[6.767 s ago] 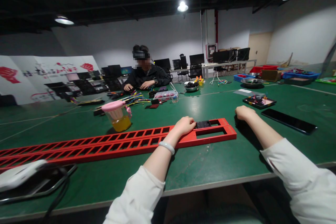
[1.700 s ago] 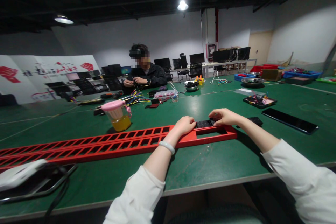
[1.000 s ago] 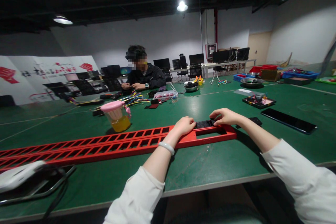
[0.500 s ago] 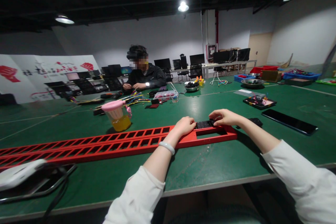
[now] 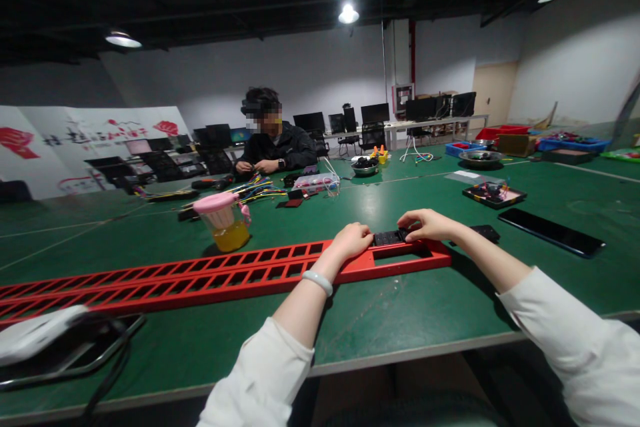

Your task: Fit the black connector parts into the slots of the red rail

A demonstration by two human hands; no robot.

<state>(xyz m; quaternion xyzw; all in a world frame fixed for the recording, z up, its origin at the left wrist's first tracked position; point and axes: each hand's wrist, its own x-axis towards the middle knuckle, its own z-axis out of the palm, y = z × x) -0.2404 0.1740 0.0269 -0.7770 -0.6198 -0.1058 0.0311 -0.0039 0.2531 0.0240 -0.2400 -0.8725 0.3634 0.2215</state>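
A long red metal rail with rows of slots [image 5: 240, 271] lies across the green table [image 5: 400, 320]. My left hand [image 5: 353, 240] rests curled on the rail beside a small black part [image 5: 386, 237] seated in a slot near its right end. My right hand [image 5: 425, 223] reaches in from the right with its fingertips bent onto that black part. Another small black piece [image 5: 484, 232] lies on the table just behind my right forearm.
A pink-lidded jar of yellow liquid [image 5: 223, 220] stands behind the rail. A black phone [image 5: 550, 231] and a tray of small parts [image 5: 493, 193] lie to the right. A person [image 5: 273, 141] sits across the table handling coloured wires [image 5: 255, 188]. A white object with black cables [image 5: 45, 340] sits at left.
About seven seconds ago my right hand lay fisted on the table right of the rail; it has since moved left onto the black part. Over the last second both hands barely moved.
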